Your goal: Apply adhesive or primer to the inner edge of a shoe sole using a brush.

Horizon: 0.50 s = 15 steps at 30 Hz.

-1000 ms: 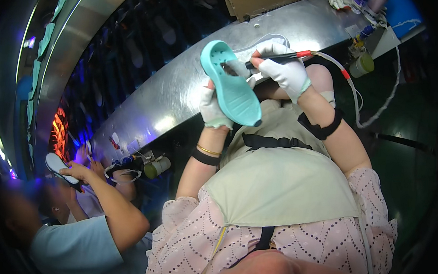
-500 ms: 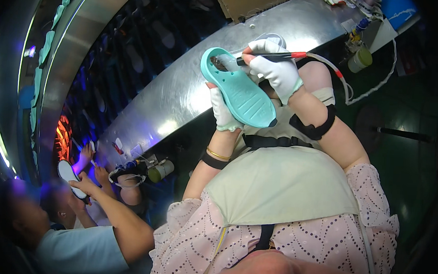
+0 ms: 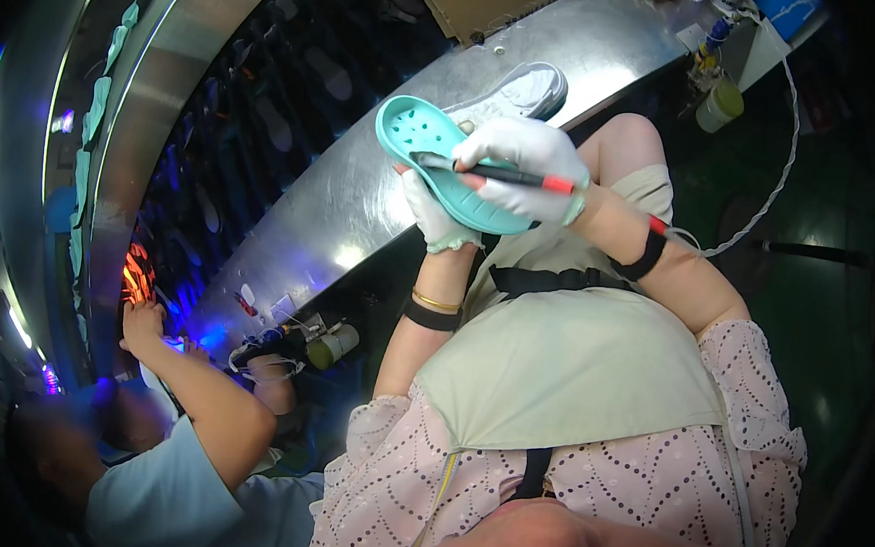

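Observation:
A turquoise shoe sole with small holes in its far end lies tilted across my left hand, gripped at its left edge and underside. My right hand, in a white glove with bare fingertips, holds a brush with a black and red handle. Its tip rests on or just over the middle of the sole's inner face. From the handle's end a pale tube trails off to the right. Part of the sole's near end is hidden behind my right hand. Just beyond, a grey and white shoe sole lies on the metal bench.
The metal bench curves along a dark conveyor carrying several soles. A cardboard box stands at the far side. The looping tube hangs at the right near a jar. On the left, a co-worker in blue reaches toward an orange glow.
The brush has moved from the sole's far end to its middle, and my right hand has shifted nearer. The turquoise sole has turned, showing its holes. The co-worker's hand has moved toward the conveyor.

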Each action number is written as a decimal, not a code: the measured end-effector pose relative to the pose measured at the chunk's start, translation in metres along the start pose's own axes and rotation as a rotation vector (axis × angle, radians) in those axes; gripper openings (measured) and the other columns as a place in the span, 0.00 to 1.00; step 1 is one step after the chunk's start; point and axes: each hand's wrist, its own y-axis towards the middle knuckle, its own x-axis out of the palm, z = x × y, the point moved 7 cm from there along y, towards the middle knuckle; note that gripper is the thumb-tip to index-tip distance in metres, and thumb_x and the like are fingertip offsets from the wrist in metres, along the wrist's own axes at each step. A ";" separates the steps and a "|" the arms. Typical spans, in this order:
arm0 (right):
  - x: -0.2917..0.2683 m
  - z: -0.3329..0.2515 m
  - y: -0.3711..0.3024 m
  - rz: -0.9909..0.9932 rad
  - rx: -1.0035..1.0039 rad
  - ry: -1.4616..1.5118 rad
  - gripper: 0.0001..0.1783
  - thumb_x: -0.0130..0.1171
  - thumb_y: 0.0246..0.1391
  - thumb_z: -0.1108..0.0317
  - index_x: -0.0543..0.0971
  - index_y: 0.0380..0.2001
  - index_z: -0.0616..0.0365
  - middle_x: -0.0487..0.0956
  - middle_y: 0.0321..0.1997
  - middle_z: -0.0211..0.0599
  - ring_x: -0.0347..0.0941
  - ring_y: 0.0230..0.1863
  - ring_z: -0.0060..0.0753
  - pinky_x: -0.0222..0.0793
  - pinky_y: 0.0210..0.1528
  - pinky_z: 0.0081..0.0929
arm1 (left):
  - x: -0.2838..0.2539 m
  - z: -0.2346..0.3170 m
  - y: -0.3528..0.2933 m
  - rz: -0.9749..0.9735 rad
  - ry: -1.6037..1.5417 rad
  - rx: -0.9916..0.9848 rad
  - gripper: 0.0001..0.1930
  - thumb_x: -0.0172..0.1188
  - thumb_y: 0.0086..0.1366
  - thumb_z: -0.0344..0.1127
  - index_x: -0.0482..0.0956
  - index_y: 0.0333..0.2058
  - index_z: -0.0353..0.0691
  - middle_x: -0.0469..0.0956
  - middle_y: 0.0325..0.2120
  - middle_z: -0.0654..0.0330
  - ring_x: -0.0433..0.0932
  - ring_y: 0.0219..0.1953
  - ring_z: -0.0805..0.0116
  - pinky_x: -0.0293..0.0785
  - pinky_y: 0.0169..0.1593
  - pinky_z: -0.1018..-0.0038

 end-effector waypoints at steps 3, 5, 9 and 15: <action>0.007 0.000 -0.005 -0.056 0.101 0.142 0.07 0.61 0.42 0.74 0.77 0.29 0.58 0.77 0.31 0.35 0.75 0.34 0.32 0.70 0.40 0.25 | 0.008 0.005 0.000 -0.095 -0.066 0.020 0.34 0.39 0.63 0.64 0.61 0.57 0.42 0.71 0.49 0.52 0.71 0.51 0.58 0.67 0.57 0.63; 0.006 0.011 -0.010 -0.054 0.215 0.298 0.06 0.61 0.43 0.75 0.77 0.29 0.59 0.77 0.30 0.34 0.75 0.34 0.30 0.70 0.40 0.24 | 0.011 0.004 0.000 -0.145 -0.224 -0.055 0.34 0.40 0.63 0.62 0.59 0.57 0.41 0.71 0.49 0.51 0.71 0.51 0.56 0.67 0.57 0.62; 0.004 0.008 -0.012 -0.055 0.157 0.217 0.06 0.61 0.45 0.76 0.76 0.29 0.59 0.78 0.32 0.32 0.75 0.35 0.26 0.69 0.42 0.23 | 0.005 0.011 0.008 -0.080 -0.150 -0.012 0.33 0.37 0.64 0.61 0.60 0.57 0.39 0.72 0.48 0.51 0.72 0.50 0.56 0.67 0.56 0.61; 0.020 0.036 -0.028 -0.144 0.587 0.584 0.06 0.63 0.46 0.72 0.79 0.31 0.57 0.77 0.30 0.27 0.71 0.33 0.17 0.67 0.39 0.19 | 0.011 0.019 0.008 -0.202 -0.236 -0.074 0.35 0.39 0.63 0.64 0.59 0.58 0.41 0.71 0.48 0.50 0.71 0.50 0.52 0.68 0.55 0.58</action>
